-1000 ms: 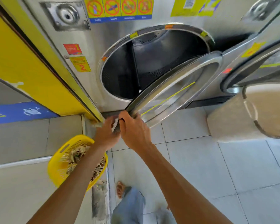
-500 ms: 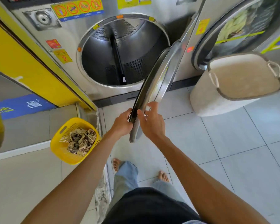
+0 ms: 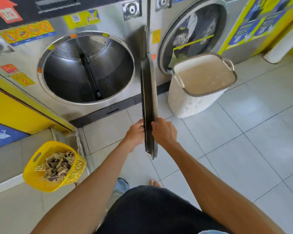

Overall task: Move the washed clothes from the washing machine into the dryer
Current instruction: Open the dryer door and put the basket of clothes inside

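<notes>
Head view: I am gripping the door (image 3: 148, 105) edge-on, left hand (image 3: 135, 132) and right hand (image 3: 164, 131) pinching its rim from either side, keeping the drum (image 3: 86, 70) ahead-left clear. The clothes (image 3: 59, 163) are sitting in the yellow basket (image 3: 41, 181), low left of my hands.

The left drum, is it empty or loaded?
Empty: the drum shows only bare perforated metal; its door stands swung out, edge-on.

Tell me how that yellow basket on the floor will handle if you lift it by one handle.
The yellow basket looks like thin perforated plastic, so probably light and slightly flexible. The crumpled patterned clothes only partly fill it, adding little weight. Lifted by one handle slot, it would likely tilt, and the loose clothes could slide.
</notes>
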{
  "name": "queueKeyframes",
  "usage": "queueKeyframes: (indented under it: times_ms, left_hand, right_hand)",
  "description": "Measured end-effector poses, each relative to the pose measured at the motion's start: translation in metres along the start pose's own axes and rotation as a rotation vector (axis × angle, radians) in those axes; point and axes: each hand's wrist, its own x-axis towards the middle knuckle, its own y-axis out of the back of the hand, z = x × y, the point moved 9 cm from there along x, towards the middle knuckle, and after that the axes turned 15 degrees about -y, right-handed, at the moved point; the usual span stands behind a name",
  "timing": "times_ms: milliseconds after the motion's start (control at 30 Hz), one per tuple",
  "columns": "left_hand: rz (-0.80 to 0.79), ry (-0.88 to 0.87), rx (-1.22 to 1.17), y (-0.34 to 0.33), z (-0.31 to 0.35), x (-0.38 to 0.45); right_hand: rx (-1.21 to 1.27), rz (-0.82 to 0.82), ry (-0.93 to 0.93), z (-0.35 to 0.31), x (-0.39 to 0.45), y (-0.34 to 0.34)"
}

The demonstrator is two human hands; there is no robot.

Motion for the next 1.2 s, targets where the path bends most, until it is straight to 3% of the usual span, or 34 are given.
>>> queueKeyframes:
  times_ms: [333,633,867,933,1067,1200]
  left_hand:
    - [-0.206,-0.018,0.151,-0.074,0.033,0.007]
    - [-0.232,-0.097,0.274,-0.091,0.055,0.015]
    - [-0.235,-0.136,0.233,-0.088,0.056,0.018]
    - [-0.223,-0.144,0.205,-0.077,0.054,0.017]
    - [-0.089,-0.158,0.163,-0.024,0.042,0.011]
    - [0.116,-0.131,0.152,0.053,0.019,0.005]
  right_hand:
    - [0.000,0.096,-0.077,0.062,0.029,0.043]
    - [-0.011,0.116,-0.100,0.076,0.042,0.062]
    - [0.008,0.048,-0.117,0.073,0.042,0.061]
    - [0.065,0.116,-0.118,0.067,0.036,0.074]
    - [0.244,0.409,0.101,0.021,0.003,0.103]
    - [0.217,0.189,0.338,-0.058,-0.007,0.051]
